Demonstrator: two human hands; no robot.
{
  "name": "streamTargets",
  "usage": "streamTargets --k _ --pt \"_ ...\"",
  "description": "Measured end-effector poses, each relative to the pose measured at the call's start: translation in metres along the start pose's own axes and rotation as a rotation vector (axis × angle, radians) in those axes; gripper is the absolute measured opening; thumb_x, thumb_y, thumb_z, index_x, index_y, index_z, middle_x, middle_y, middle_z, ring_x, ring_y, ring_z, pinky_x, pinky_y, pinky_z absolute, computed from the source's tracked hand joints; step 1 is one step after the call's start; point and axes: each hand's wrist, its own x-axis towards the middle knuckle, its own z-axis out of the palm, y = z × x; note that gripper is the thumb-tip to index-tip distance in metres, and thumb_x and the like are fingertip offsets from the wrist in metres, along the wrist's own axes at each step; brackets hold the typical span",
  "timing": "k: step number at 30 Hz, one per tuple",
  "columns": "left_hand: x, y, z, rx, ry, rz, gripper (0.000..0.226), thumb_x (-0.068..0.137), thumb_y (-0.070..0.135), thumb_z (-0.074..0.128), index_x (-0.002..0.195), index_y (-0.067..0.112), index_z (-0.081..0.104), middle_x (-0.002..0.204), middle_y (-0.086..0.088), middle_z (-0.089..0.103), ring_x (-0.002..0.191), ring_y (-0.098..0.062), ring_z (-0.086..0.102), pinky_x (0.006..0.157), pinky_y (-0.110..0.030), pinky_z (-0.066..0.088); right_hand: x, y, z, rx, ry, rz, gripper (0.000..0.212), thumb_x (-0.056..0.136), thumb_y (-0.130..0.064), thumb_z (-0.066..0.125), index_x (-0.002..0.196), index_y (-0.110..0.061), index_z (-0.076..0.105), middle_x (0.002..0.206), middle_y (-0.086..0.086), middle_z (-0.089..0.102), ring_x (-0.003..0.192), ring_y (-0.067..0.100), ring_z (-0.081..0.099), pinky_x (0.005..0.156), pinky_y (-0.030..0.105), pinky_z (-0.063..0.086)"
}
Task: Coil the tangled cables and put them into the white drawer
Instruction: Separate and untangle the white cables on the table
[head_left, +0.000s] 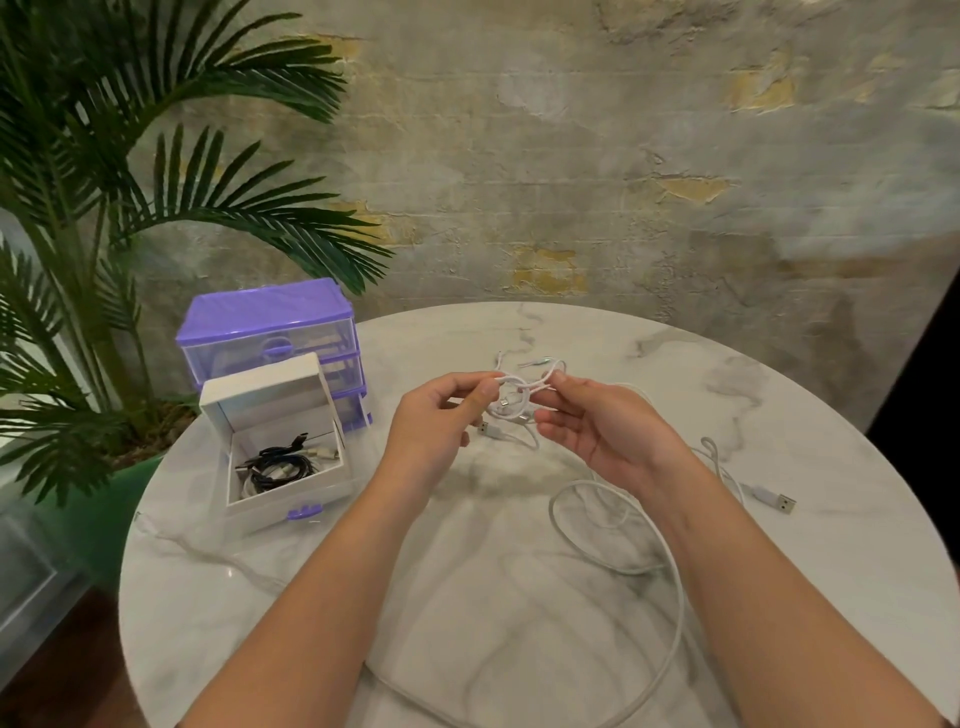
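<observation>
A small white cable (514, 397) is looped into a loose coil held above the middle of the round marble table (779, 415). My left hand (436, 421) pinches its left side and my right hand (597, 421) pinches its right side. Connector ends dangle below the coil. A long white cable (670, 587) lies in big loose loops on the table under my forearms, its USB plug (779, 501) at the right. The white drawer (288, 493) stands pulled out on the table's left, with dark coiled cables (278, 465) inside it.
A purple and clear drawer cabinet (270, 332) stands behind the white drawer at the table's far left. A palm plant (104, 208) in a green pot rises left of the table. A rough plaster wall is behind.
</observation>
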Motion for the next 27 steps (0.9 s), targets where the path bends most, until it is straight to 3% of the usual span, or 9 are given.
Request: streamTargets --k 4,7,11,14,20,24,27 --pt "0.001 0.000 0.002 -0.026 0.027 -0.010 0.012 0.090 0.017 0.065 0.089 0.026 0.074 0.075 0.004 0.068 0.061 -0.002 0.055 0.055 -0.014 0.048 -0.003 -0.003 0.002 -0.130 -0.064 0.031 0.015 0.096 -0.015 0.054 0.107 -0.012 0.063 0.085 0.001 0.071 0.058 0.010 0.054 0.055 0.021 0.041" --pt "0.002 -0.002 0.002 -0.039 0.034 -0.010 0.012 0.092 0.016 0.063 0.095 0.020 0.074 0.080 -0.003 0.068 0.061 -0.003 0.057 0.057 -0.015 0.050 -0.004 -0.004 0.004 -0.191 -0.132 0.031 0.031 0.088 -0.009 0.062 0.119 -0.013 0.061 0.089 0.000 0.067 0.062 0.010 0.051 0.058 0.023 0.038" --pt "0.003 -0.004 0.005 -0.007 0.020 -0.011 0.011 0.093 0.018 0.062 0.093 0.022 0.073 0.075 0.001 0.067 0.062 -0.004 0.058 0.057 -0.017 0.051 -0.003 0.003 0.007 -0.322 -0.101 -0.037 0.044 0.080 -0.010 0.075 0.122 -0.012 0.059 0.085 0.001 0.067 0.063 0.012 0.057 0.060 0.025 0.045" --pt "0.005 -0.010 0.008 0.110 0.033 0.029 0.013 0.094 0.021 0.060 0.099 0.017 0.072 0.076 0.008 0.066 0.061 0.004 0.054 0.058 -0.010 0.043 -0.002 0.006 0.008 -0.360 -0.055 -0.104 0.047 0.077 0.002 0.075 0.120 -0.007 0.057 0.081 0.010 0.068 0.064 0.019 0.064 0.066 0.030 0.055" --pt "0.008 -0.012 0.006 0.120 0.082 0.013 0.019 0.098 0.025 0.052 0.106 0.016 0.067 0.078 0.014 0.059 0.058 0.014 0.051 0.057 -0.007 0.037 0.000 0.008 0.010 -0.570 0.002 -0.163 0.055 0.073 0.011 0.075 0.120 -0.014 0.059 0.094 0.007 0.059 0.063 0.022 0.061 0.064 0.031 0.054" --pt "0.013 -0.008 -0.003 0.002 0.168 -0.080 0.020 0.099 0.030 0.049 0.095 0.020 0.066 0.080 0.010 0.056 0.072 -0.004 0.047 0.067 -0.022 0.038 0.003 0.012 0.002 -0.904 0.088 -0.200 0.042 0.073 0.007 0.071 0.103 -0.022 0.065 0.079 -0.002 0.064 0.053 0.007 0.057 0.057 0.016 0.047" --pt "0.015 -0.005 -0.010 -0.148 0.208 -0.168 0.025 0.098 0.034 0.052 0.082 0.020 0.065 0.084 0.005 0.052 0.074 -0.007 0.043 0.062 -0.021 0.036 0.006 0.015 -0.005 -1.057 0.166 -0.194 0.031 0.077 0.002 0.064 0.096 -0.022 0.070 0.073 -0.005 0.064 0.050 -0.002 0.051 0.049 0.007 0.038"
